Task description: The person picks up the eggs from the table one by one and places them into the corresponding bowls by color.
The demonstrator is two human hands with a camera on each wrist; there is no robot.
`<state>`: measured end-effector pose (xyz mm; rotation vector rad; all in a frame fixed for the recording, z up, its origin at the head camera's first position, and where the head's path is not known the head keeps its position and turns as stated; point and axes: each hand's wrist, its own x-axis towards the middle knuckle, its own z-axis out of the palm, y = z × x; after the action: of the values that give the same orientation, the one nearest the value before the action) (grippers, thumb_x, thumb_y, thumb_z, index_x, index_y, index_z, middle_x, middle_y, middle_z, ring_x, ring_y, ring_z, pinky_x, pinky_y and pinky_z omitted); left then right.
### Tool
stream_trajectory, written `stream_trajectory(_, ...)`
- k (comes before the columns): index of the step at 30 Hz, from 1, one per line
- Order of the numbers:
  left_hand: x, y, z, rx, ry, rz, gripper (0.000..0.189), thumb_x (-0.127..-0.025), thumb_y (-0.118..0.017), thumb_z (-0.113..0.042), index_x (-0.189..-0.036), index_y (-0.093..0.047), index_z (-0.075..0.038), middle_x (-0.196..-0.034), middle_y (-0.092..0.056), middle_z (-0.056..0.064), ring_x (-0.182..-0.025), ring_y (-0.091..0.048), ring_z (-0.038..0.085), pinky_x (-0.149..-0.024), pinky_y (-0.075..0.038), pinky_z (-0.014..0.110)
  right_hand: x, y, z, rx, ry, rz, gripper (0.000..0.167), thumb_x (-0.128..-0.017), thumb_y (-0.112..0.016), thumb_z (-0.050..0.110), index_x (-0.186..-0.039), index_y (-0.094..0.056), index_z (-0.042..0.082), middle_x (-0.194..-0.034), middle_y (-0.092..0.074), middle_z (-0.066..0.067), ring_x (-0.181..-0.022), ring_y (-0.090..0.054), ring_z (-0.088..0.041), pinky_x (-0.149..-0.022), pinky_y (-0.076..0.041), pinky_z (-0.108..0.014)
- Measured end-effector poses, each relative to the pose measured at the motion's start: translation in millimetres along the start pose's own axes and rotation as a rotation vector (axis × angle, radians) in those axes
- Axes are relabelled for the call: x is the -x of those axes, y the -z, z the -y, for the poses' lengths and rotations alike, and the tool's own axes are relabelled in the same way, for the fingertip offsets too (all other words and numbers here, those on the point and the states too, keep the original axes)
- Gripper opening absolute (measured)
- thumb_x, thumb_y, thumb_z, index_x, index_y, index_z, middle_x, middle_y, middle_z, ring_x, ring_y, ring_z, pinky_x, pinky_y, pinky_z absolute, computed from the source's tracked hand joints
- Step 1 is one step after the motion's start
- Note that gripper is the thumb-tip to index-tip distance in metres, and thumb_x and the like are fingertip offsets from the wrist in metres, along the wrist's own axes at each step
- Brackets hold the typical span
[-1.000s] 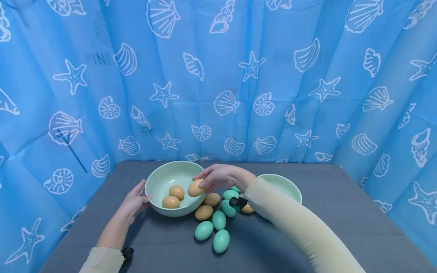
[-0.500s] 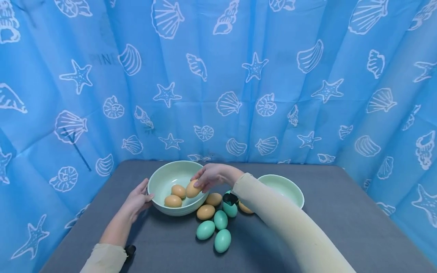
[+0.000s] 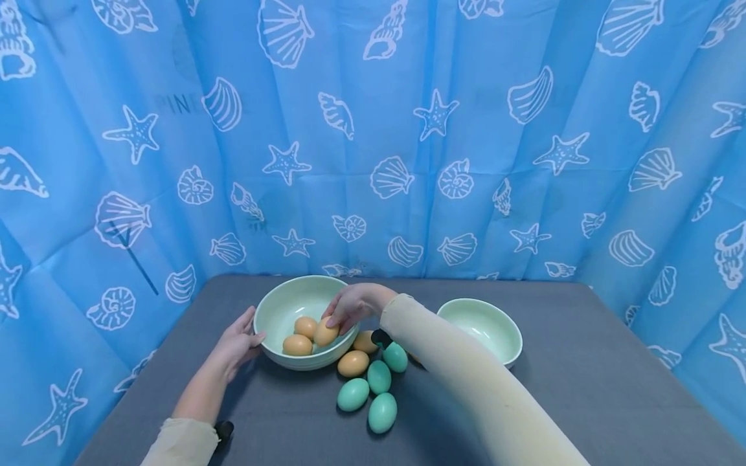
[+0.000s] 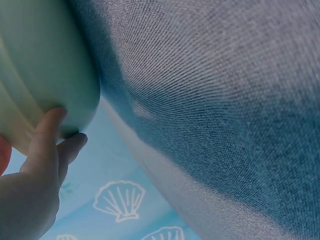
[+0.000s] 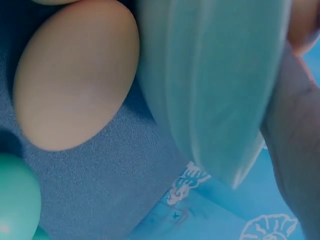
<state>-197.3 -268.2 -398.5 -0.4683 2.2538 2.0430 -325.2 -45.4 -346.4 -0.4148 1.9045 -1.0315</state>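
Observation:
A large pale green bowl [image 3: 274, 310] stands at the back left of the table. My left hand [image 3: 236, 343] grips its left side, thumb at the rim; in the left wrist view the fingers [image 4: 49, 132] press its outer wall. Inside the bowl, my right hand [image 3: 354, 304] holds a brown egg [image 3: 326, 332] low, beside two other brown eggs [image 3: 297, 345]. Whether the held egg touches the bottom I cannot tell. In the right wrist view the bowl's wall [image 5: 215, 75] hides most of that hand's fingers.
Brown eggs [image 3: 353, 364] and several green eggs [image 3: 382, 413] lie on the grey table [image 3: 280, 421] right of and in front of the bowl. A second pale green bowl [image 3: 489, 323] stands farther right, partly behind my right sleeve. A blue shell-print curtain [image 3: 396, 213] hangs behind.
My right hand has moved the brown egg down and slightly left, from above the bowl's right part to beside the two eggs inside. The left hand keeps its grip on the bowl.

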Motion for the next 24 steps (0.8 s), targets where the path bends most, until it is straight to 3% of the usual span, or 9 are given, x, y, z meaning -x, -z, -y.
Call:
stream_trajectory(9, -0.5, -1.9, -1.2, -0.003, -0.040, 0.019, 0.073, -0.099, -0.041, 0.007, -0.155, 0.004, -0.006, -0.160, 0.007, 0.019, -0.144, -0.005, 0.042, -0.110, -0.028, 0.057, -8.9, -4.7, 3.1, 0.021, -0.036, -0.032, 0.026, -0.092, -0.061, -0.006, -0.118, -0.061, -0.005, -0.101, -0.064, -0.014, -0.092, -0.066, -0.027, -0.085, -0.056, -0.038)
stream_trajectory(17, 1.7, 0.9, 1.6, -0.002, -0.030, 0.013, 0.072, -0.099, -0.041, 0.007, -0.155, 0.003, -0.005, -0.160, 0.007, 0.018, -0.144, -0.004, 0.042, -0.110, -0.027, 0.057, -19.6, -16.4, 2.8, 0.031, -0.083, -0.047, 0.042, -0.087, -0.068, -0.007, -0.126, -0.054, -0.011, -0.126, -0.056, -0.025, -0.116, -0.057, -0.040, -0.089, -0.054, -0.041)
stream_trajectory(24, -0.9, 0.2, 2.1, 0.002, -0.006, -0.004, 0.073, -0.099, -0.042, 0.006, -0.155, 0.003, -0.007, -0.160, 0.006, 0.017, -0.144, -0.005, 0.041, -0.109, -0.027, 0.058, -26.0, -21.0, -1.6, 0.094, -0.091, -0.053, 0.035, -0.086, -0.070, -0.004, -0.119, -0.060, -0.007, -0.113, -0.062, -0.023, -0.115, -0.057, -0.040, -0.096, -0.049, -0.043)
